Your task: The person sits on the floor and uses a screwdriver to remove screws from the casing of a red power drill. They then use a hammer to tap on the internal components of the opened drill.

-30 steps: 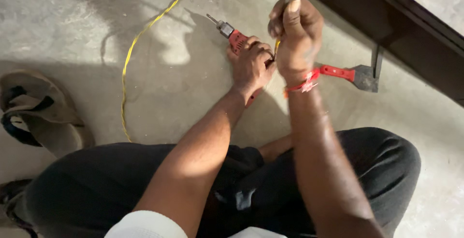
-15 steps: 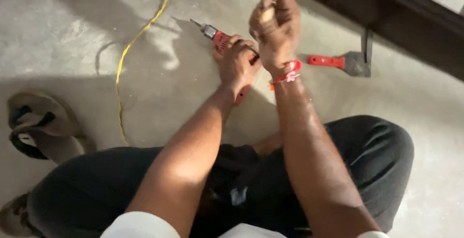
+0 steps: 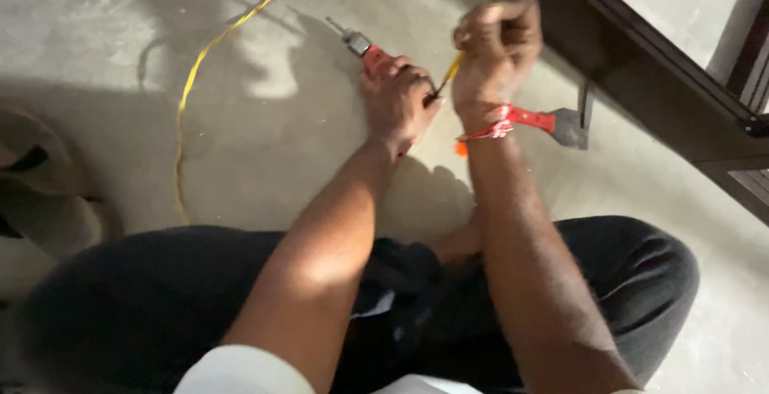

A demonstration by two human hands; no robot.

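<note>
Head view, looking down at a seated person on a grey concrete floor (image 3: 264,146), legs in dark trousers (image 3: 160,306) crossed at frame bottom.

Left hand (image 3: 398,104): fingers clenched around the body of a red-handled power drill with a metal chuck and bit (image 3: 362,45), which lies low against the floor, bit pointing up-left. Most of the drill body is hidden under the hand (only chuck, bit and a patch of red show).

Right hand (image 3: 497,50): raised above the floor, just beside the left hand, fingers curled shut around a thin yellow cord (image 3: 448,70) that runs down from the fist towards the left hand. What else sits inside the fist cannot be told. A red thread band (image 3: 490,130) circles the right wrist.

Behind the right wrist, on the floor: a hand tool with a red handle and flat grey metal head (image 3: 561,124), lying near a dark wooden frame (image 3: 641,58) that crosses the upper right.

A yellow cable (image 3: 192,90) trails across the floor at left, well apart from the hands. A worn sandal (image 3: 40,178) sits at the left edge, blurred.
</note>
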